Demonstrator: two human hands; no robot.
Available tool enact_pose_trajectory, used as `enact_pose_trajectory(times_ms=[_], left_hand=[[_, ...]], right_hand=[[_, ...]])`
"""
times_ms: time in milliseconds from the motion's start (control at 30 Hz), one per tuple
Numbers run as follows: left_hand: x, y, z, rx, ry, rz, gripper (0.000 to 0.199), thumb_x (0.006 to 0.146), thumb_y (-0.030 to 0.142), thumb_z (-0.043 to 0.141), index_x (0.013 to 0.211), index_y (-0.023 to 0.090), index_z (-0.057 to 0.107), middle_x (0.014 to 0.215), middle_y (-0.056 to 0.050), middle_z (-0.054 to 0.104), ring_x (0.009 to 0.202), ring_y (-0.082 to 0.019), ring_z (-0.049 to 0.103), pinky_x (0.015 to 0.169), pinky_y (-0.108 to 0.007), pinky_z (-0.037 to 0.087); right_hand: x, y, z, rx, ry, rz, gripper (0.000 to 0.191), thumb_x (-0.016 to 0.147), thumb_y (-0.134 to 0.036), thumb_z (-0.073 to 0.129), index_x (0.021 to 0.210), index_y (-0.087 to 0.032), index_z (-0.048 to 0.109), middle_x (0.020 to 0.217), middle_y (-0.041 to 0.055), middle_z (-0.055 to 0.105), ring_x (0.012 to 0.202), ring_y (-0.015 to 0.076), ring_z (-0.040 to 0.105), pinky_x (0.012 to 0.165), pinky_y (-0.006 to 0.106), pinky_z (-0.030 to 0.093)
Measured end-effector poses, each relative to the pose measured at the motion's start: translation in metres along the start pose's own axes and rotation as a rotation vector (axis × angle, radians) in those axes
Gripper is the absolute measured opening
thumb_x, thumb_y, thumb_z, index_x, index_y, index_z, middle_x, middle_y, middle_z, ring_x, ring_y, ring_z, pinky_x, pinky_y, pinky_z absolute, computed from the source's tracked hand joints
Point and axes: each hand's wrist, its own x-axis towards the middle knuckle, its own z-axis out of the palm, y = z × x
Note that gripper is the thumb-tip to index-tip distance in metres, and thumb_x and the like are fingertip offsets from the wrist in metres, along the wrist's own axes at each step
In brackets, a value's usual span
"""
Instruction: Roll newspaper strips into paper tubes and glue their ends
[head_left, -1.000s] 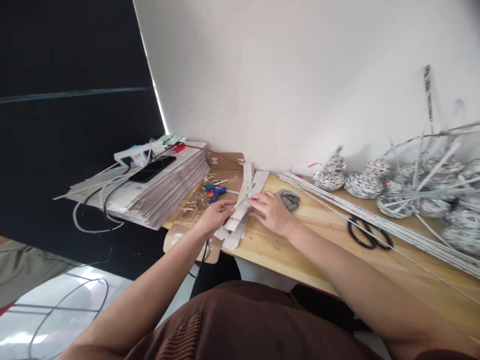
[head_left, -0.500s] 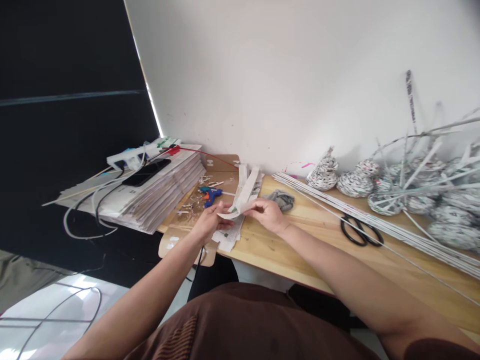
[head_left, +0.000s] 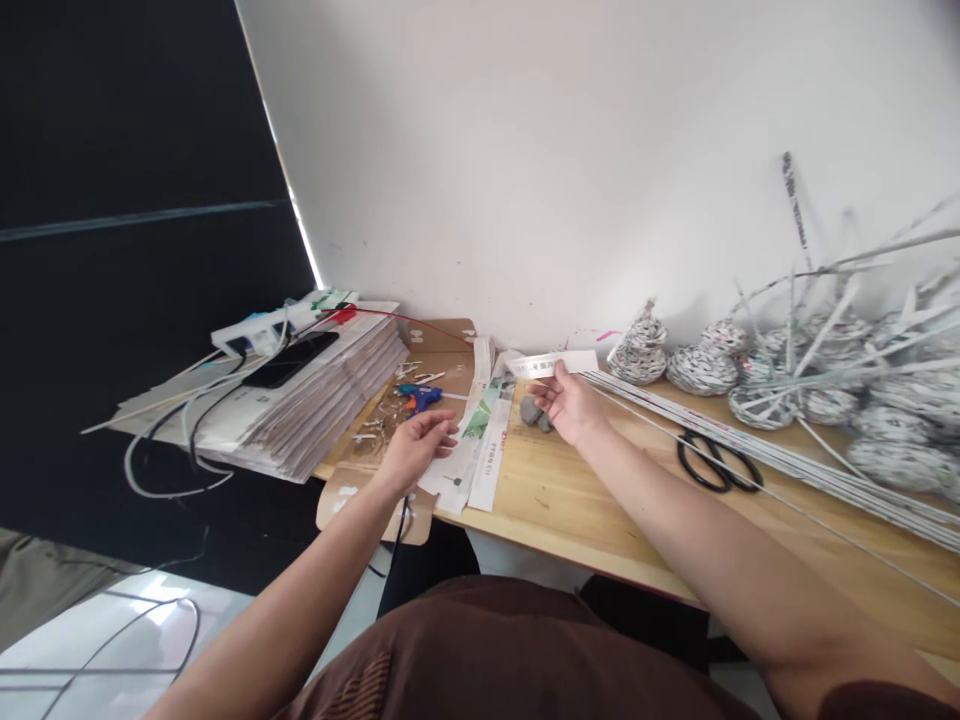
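Note:
My right hand (head_left: 568,405) pinches a white printed paper strip (head_left: 581,360), which stretches left and right from the fingers above the table. Below that hand, a crumpled grey cloth (head_left: 534,412) lies on the wood. My left hand (head_left: 417,448) holds nothing; its fingers are apart and loosely bent beside a layered pile of paper strips (head_left: 486,465). Green printing shows on part of the pile. Just beyond my left hand, a blue and orange glue gun (head_left: 420,398) rests on a brown cardboard sheet (head_left: 337,505) among small scraps.
On the left, a thick paper stack (head_left: 322,420) carries a black phone (head_left: 292,358) and a white power strip (head_left: 251,335) with cables. Long thin paper rods (head_left: 787,465) cross the right side, over black-handled scissors (head_left: 705,462). Several woven paper shapes (head_left: 701,370) stand by the wall.
The strip was between both hands; now only my right hand has it, carried up and to the right. My left hand has let go and dropped slightly left. Printed strips beneath are uncovered.

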Motion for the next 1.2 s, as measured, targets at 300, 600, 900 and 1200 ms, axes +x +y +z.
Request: enact_pose_trajectory(times_ms=[300,600,900,1200], left_hand=[[0.008,0.002,0.017,0.172,-0.08,0.217,0.049,0.075,0.027,0.069,0.12,0.017,0.055,0.099,-0.008,0.064,0.084,-0.017,0.063,0.069,-0.03,0.055],[0.006,0.019,0.055,0.385,-0.163,0.559,0.067,0.075,0.023,0.069,0.137,0.026,0.044,0.13,-0.013,0.051,0.109,-0.023,0.055,0.073,-0.028,0.055],[0.075,0.025,0.075,0.642,-0.005,0.58,0.073,0.073,0.023,0.071,0.139,0.017,0.041,0.129,-0.017,0.05,0.115,-0.027,0.052,0.096,-0.04,0.046],[0.153,0.059,0.14,0.8,0.018,0.6,0.051,0.068,0.02,0.074,0.118,0.023,0.067,0.138,-0.015,0.045,0.126,-0.032,0.045,0.104,-0.041,0.036]], right_hand=[[-0.011,-0.056,-0.007,0.005,-0.357,0.194,0.016,0.09,-0.03,0.053,0.087,-0.018,0.062,0.072,0.0024,0.072,0.059,0.0162,0.067,0.041,0.021,0.042],[-0.023,-0.064,-0.002,-0.186,-0.371,0.204,0.023,0.092,-0.038,0.048,0.086,-0.019,0.06,0.076,0.004,0.071,0.062,0.0176,0.068,0.047,0.024,0.048],[-0.015,-0.076,-0.012,-0.13,-0.238,0.101,0.025,0.094,-0.034,0.042,0.092,-0.022,0.063,0.08,0.0018,0.072,0.065,0.0152,0.07,0.053,0.024,0.051],[-0.012,-0.067,-0.021,-0.208,-0.379,0.154,0.025,0.082,-0.044,0.057,0.08,-0.021,0.051,0.076,0.0038,0.069,0.064,0.0204,0.07,0.05,0.028,0.05]])
